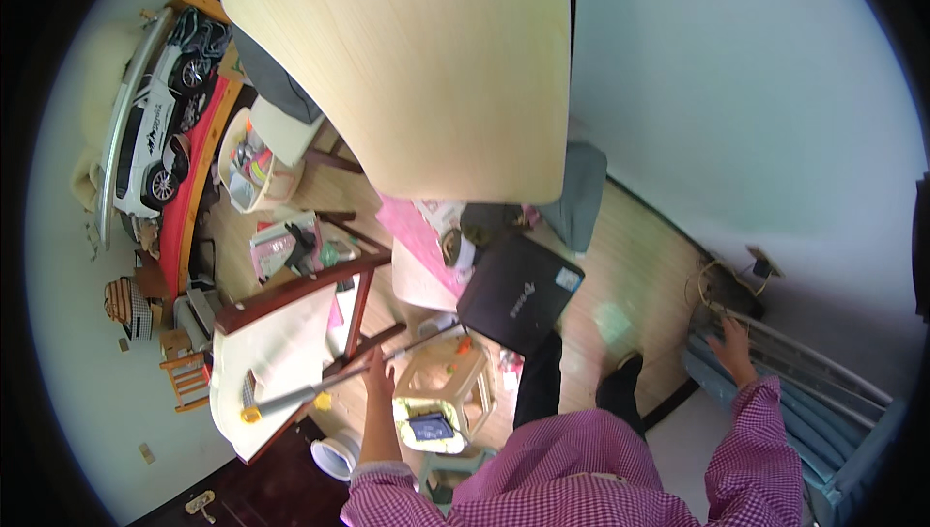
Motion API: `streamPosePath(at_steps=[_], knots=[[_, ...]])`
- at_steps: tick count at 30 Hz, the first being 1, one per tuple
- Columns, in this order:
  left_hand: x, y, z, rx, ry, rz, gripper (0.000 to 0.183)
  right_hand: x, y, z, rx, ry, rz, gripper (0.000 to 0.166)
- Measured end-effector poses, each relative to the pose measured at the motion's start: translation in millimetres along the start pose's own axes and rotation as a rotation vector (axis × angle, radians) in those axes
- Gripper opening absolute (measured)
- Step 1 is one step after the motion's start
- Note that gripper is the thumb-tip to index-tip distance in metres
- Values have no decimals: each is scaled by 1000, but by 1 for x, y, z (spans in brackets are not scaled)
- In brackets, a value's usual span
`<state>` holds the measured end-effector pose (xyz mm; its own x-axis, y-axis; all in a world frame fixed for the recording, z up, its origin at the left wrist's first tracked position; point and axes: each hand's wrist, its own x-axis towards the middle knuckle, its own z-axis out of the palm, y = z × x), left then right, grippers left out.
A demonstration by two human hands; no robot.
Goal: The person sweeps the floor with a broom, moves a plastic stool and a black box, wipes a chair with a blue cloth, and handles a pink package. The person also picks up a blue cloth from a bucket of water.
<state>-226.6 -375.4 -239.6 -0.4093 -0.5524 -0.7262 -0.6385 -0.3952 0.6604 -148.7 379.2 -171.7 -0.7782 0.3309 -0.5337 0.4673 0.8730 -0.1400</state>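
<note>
My left hand (378, 378) appears closed around a thin pole (341, 379) with a thick grey grip and a yellow end cap. The pole slants across a dark red wooden chair (305, 294) with a pale seat. Its far end reaches the corner of a black flat case, perhaps a laptop (519, 298), bearing a sticker. Below the pole stands a beige plastic stool (436, 374) with a dark blue booklet (431, 427) on its lower, yellow-patterned part. My right hand (734, 349) has its fingers spread above a blue folded frame (792, 411) beside the wall.
A large pale wooden board (436, 69) looms ahead. Left are a toy-filled bin (243, 164), a white toy car (156, 127) and a pile of papers (290, 247). A white basin (336, 454) sits near my left arm. A cable (712, 283) hangs from a wall socket (764, 263).
</note>
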Motion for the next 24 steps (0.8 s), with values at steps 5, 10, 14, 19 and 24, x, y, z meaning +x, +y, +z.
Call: streamPosePath(at_steps=[5, 10, 14, 19, 24], knots=[[-2, -9, 7, -83, 125, -91, 47, 126, -252, -147, 569, 370, -579, 69], [-10, -27, -23, -234, 171, -400, 30, 167, -438, -261, 1135, 43, -610, 60], [-70, -38, 4, -235, -99, -326, 45, 190, -472, -253, 1261, 103, -548, 52], [-146, 48, 97, 124, -284, 316, 72, 152, -478, -254, 1259, 153, -578, 47], [-206, 221, 172, 37, -322, 902, 86, 78, -470, -228, 1241, 221, -653, 43]])
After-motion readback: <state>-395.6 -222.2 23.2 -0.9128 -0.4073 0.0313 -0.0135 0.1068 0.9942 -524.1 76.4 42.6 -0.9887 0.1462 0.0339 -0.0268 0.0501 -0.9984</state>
